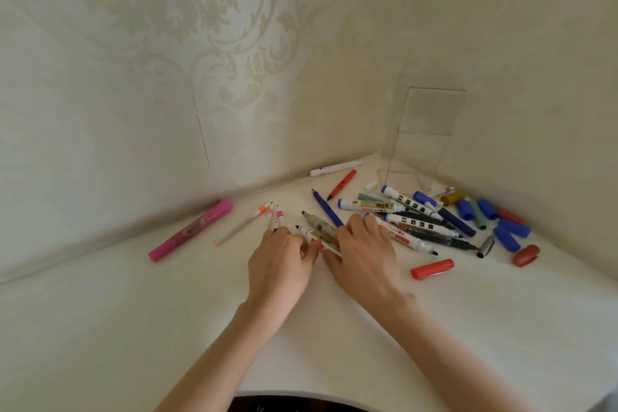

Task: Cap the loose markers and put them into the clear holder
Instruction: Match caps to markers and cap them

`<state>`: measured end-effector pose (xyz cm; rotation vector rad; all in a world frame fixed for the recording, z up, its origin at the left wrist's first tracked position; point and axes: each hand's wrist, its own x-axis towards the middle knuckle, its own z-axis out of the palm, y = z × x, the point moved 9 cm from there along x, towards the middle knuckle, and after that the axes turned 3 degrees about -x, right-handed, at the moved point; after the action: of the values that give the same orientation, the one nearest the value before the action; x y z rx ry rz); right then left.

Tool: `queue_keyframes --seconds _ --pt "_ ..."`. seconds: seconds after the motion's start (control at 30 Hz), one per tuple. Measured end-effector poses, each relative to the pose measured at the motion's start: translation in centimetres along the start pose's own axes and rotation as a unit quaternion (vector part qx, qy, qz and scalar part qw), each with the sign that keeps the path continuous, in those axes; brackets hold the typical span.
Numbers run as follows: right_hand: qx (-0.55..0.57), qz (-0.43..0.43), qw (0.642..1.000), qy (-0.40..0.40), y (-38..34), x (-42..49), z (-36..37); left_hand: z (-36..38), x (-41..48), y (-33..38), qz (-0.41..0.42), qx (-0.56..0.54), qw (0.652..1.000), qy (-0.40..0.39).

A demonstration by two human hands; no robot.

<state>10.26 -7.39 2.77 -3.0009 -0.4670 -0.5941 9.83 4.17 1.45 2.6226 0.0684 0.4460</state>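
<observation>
both hands are working at the near edge of the pile on the white corner table [334, 328]. the left hand [281, 264] and right hand [366, 254] are closing from either side on a white-barrelled marker w/ a black tip [309, 235], which is lying uncapped among a couple of others. fingers are curling onto the barrel, but whether either hand is actually clamping it or just resting on it, can't tell; the fingertips are tucked under the palms.

judging by this, the person is at the pick-up step: selecting one uncapped marker, nothing capped yet as far as is showing. the clear holder [424, 130] is standing at the back right corner by the wall, looking empty, well apart from the hands. most loose caps are sitting to the right: a red cap [432, 268] nearest, a cluster of blue caps [508, 234] further off, another red cap [526, 255] at the far right.

next move prob. calls for lifting the marker free of its neighbours w/ one hand, while the other is reaching right for a matching cap, then lining cap up w/ tip and pressing.

hard to make out: which cap belongs to which marker, since the tip colour is dark and no black cap is obvious; the holder's walls are nearly invisible vs the wallpaper, so its opening is unclear. a pink highlighter [190, 230] and thin pens [244, 224] are lying left, seemingly capped.
</observation>
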Motion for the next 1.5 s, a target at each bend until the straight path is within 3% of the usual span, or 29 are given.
queue_keyframes --seconds 0.07,0.17,0.23,0.3,0.37,0.43,0.53,0.63,0.73,0.87,0.97,1.13,1.23,1.3,1.4,1.5 --pt "0.021 0.008 1.000 -0.018 0.3 -0.1 0.3 0.4 0.0 -0.2 -0.018 -0.029 0.999 -0.014" --pt "0.175 0.066 0.982 0.012 1.6 -0.3 -0.5 0.6 0.1 0.3 -0.024 -0.164 0.986 -0.031" --pt "0.260 0.055 0.963 0.037 1.6 -0.9 -1.8 0.9 0.1 0.6 -0.059 -0.318 0.945 -0.046" --pt "0.279 0.000 0.960 -0.015 1.2 -1.5 -1.9 1.2 0.0 0.7 -0.103 -0.442 0.890 -0.050" --pt "0.283 0.020 0.957 -0.057 3.5 -1.2 -1.3 1.3 0.0 0.7 -0.129 -0.487 0.862 -0.043" --pt "0.284 0.124 0.950 -0.040 8.4 -0.3 -0.5 1.2 0.1 0.5 -0.125 -0.468 0.874 -0.031" --pt "0.111 0.274 0.955 0.031 17.0 0.7 -0.1 0.7 0.1 0.3 -0.102 -0.443 0.890 -0.018" --pt "0.058 0.363 0.929 -0.040 22.9 0.2 1.7 0.1 -0.2 0.9 -0.060 -0.420 0.905 -0.029" --pt "0.083 0.351 0.931 -0.062 23.8 0.2 3.2 0.1 -0.5 2.0 -0.017 -0.407 0.912 -0.046" --pt "0.058 0.326 0.943 -0.016 23.7 1.0 2.9 0.7 -0.4 2.6 0.000 -0.399 0.915 -0.060" --pt "0.132 0.281 0.950 0.028 22.9 3.1 2.8 1.1 -0.2 2.7 0.004 -0.391 0.918 -0.068" --pt "0.107 0.239 0.964 -0.057 21.0 5.8 4.7 1.1 -0.1 2.6 -0.003 -0.387 0.920 -0.067" --pt "0.159 0.227 0.961 -0.003 19.7 5.6 2.4 0.6 -0.2 2.6 0.001 -0.383 0.922 -0.061" --pt "0.302 0.194 0.933 0.013 17.3 4.6 0.4 -0.2 -0.4 2.8 0.013 -0.378 0.924 -0.049" --pt "0.542 0.112 0.832 -0.032 12.0 1.4 -1.6 -2.2 -0.9 3.5 0.054 -0.378 0.924 -0.019" --pt "0.628 0.068 0.774 -0.052 9.0 -1.5 -2.9 -3.5 -2.0 4.6 0.116 -0.364 0.924 -0.023"
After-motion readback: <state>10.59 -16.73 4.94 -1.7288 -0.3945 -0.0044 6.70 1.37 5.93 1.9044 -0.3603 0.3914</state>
